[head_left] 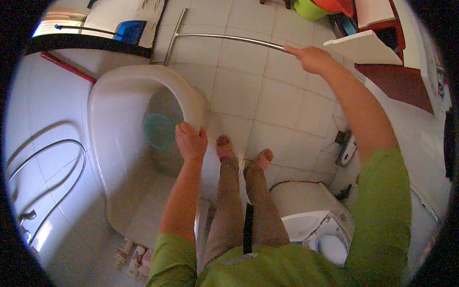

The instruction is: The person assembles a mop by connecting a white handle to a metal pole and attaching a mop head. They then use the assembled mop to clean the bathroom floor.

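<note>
Clock positions are read from the center of the view, with 12 o'clock at the top edge.

Right hand [313, 60]: located between 1 and 2 o'clock. Fingers are closed fully around the near end of a T-bar metal pole [229, 37]. The shaft runs from this grip toward 11 o'clock, above the tiled floor [282, 103]. At its far end, the crossbar [171, 50] lies across the shaft, with its lower end near the end of the bathtub [195, 107]; contact between the two cannot be confirmed.

Left hand [191, 142]: located at 9 o'clock, close to center. The hand rests on the bathtub rim with fingers bent. Fingertips are partly hidden; how tightly the hand is closed cannot be determined.

Surroundings: the bathtub occupies 8 to 10 o'clock. A teal basin [158, 131] sits inside it at 9 o'clock, beyond the left hand. A shower hose [85, 165] loops along the wall between 8 and 9 o'clock. A lime-green tub [308, 9] stands at 1 o'clock, beside a red-orange basin [334, 5]. At 2 o'clock, a white cabinet door [363, 50] stands open.
</note>
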A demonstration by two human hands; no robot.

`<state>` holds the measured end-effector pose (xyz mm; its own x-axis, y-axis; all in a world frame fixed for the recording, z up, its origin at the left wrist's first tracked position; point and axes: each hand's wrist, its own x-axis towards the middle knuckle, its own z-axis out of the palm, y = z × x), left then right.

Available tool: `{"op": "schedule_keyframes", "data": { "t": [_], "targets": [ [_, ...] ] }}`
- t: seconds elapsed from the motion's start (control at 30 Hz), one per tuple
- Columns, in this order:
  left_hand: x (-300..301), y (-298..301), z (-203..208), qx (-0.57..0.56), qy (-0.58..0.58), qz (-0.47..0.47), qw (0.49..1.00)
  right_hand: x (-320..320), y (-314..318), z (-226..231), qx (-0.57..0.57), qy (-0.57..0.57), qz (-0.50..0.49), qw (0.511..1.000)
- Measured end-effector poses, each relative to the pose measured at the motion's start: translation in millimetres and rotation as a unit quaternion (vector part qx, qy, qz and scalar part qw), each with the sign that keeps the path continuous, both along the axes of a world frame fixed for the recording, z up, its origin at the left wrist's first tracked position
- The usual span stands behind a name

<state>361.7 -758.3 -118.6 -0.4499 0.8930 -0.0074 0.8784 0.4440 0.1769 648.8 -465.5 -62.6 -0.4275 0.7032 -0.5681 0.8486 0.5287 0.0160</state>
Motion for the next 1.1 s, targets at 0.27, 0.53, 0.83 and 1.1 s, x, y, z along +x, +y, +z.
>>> {"op": "schedule_keyframes", "data": {
  "t": [0.27,0.53,0.83,1.1],
  "targets": [
    [-5,-4,-23,0.027,0.059,-0.028,0.997,161,-70,60,-0.075,-0.125,-0.04,0.988],
    [-1,1,-14,-0.006,0.024,-0.005,1.0,276,-232,95,-0.206,-0.274,-0.132,0.93],
    [-2,-1,-12,-0.003,0.01,-0.044,0.999,391,-409,145,-0.226,-0.285,-0.208,0.908],
    [-6,0,-15,0.013,0.017,-0.049,0.999,371,-445,237,-0.216,-0.318,-0.308,0.87]
  ]
}}
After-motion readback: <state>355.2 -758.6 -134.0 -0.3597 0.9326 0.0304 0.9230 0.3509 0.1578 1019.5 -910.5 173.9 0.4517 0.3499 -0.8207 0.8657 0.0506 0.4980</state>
